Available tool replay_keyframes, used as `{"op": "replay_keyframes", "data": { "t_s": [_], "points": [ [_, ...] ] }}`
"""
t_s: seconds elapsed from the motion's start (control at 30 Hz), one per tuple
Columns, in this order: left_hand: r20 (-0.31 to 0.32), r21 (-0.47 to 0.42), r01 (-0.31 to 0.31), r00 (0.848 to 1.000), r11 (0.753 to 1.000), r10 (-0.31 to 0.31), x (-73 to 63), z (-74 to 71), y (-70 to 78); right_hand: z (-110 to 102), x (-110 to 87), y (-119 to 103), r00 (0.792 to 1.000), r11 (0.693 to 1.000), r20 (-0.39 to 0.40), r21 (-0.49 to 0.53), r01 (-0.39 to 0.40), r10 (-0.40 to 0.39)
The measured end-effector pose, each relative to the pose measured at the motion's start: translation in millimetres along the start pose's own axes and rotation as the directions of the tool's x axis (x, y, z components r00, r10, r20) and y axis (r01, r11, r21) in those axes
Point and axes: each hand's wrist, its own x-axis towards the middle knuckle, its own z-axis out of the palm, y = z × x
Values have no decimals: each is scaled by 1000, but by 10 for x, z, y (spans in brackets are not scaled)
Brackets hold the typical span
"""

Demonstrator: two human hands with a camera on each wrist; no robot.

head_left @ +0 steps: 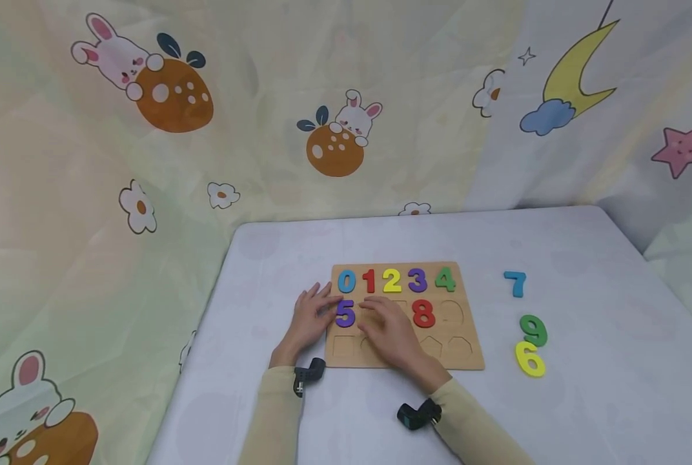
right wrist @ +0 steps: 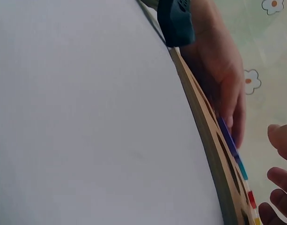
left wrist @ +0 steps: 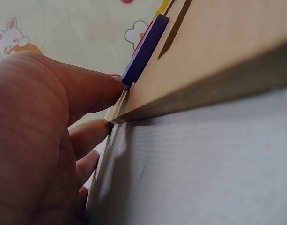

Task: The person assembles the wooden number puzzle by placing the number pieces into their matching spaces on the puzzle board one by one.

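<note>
A wooden number board [head_left: 375, 352] lies on the table with the purple number 5 [head_left: 345, 314] at the left of its middle row. My left hand [head_left: 310, 318] is at the board's left edge; in the left wrist view, a fingertip touches the end of the purple 5 [left wrist: 145, 49], while other fingers rest by the board's edge. Just right of the 5, my right hand [head_left: 394, 332] is over the board with fingers apart and nothing between them. Its fingertips [right wrist: 280, 140] appear clear of the board in the right wrist view.
Along the top row sit blue 0 [head_left: 346, 281], red 1 [head_left: 369, 281], yellow 2 [head_left: 392, 281], purple 3 [head_left: 417, 280] and green 4 [head_left: 445, 279]. Red 8 [head_left: 423, 313] is in the middle row. Blue 7 [head_left: 516, 283], green 9 [head_left: 534, 330] and yellow 6 [head_left: 529, 359] lie right of the board.
</note>
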Motion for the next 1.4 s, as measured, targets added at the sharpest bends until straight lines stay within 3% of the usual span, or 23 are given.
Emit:
{"op": "replay_keyframes", "data": {
  "t_s": [0.3,0.73,1.07,1.4],
  "points": [
    [-5,-19,7,1000,1000,-7,1,10,-17,-239,-64,122,998,999,-37,-4,-42,42],
    [1,-51,4,1000,999,-4,-11,7,10,-645,-185,347,991,998,-129,-53,-26,19],
    [12,-39,25,1000,999,-25,-6,17,-4,-975,-333,573,969,989,-226,-85,-122,100],
    [4,-56,6,1000,998,-6,-18,-3,-7,-1244,-573,659,958,971,-258,-168,-170,123]
  ]
}}
